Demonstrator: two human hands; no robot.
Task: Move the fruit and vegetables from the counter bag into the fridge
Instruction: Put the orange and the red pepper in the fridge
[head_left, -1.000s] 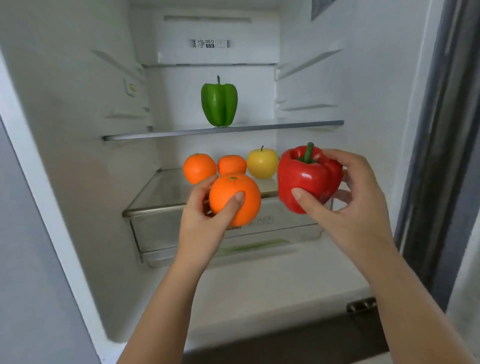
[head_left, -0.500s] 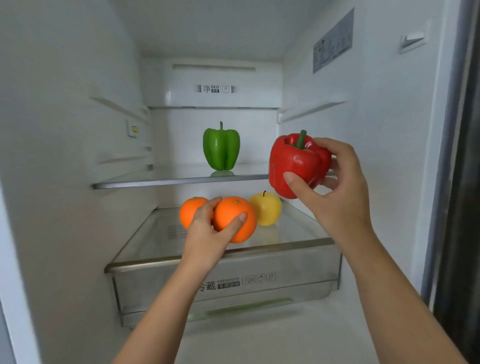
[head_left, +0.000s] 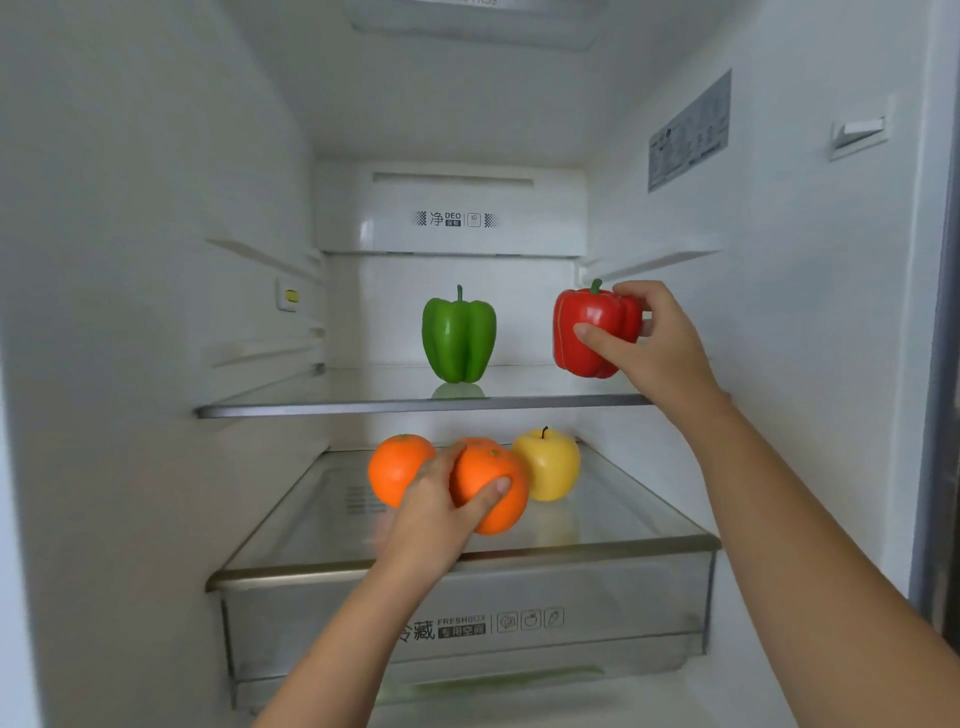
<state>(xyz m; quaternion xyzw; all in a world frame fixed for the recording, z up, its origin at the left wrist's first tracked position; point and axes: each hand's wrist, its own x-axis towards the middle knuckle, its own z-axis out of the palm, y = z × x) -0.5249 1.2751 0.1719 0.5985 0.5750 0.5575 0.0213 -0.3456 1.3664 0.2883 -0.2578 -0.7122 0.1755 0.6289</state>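
Note:
I look into the open fridge. My right hand (head_left: 657, 343) grips a red bell pepper (head_left: 589, 317) at the right end of the upper glass shelf (head_left: 322, 402), beside a green bell pepper (head_left: 458, 335) standing upright there. My left hand (head_left: 434, 512) holds an orange (head_left: 485, 475) just above the glass lid of the crisper drawer (head_left: 623, 514). Behind it lie another orange (head_left: 397, 467), a third orange mostly hidden, and a yellow apple (head_left: 550, 462). The counter bag is out of view.
The transparent crisper drawer (head_left: 311, 623) fills the space under the lid. White fridge walls close in left and right, with shelf rails (head_left: 649, 260) on both sides. A deodoriser panel (head_left: 452, 218) sits at the back top.
My right hand has carried the red pepper up and back, level with the upper shelf. My left hand has pushed the orange further in over the lid. The view has moved closer.

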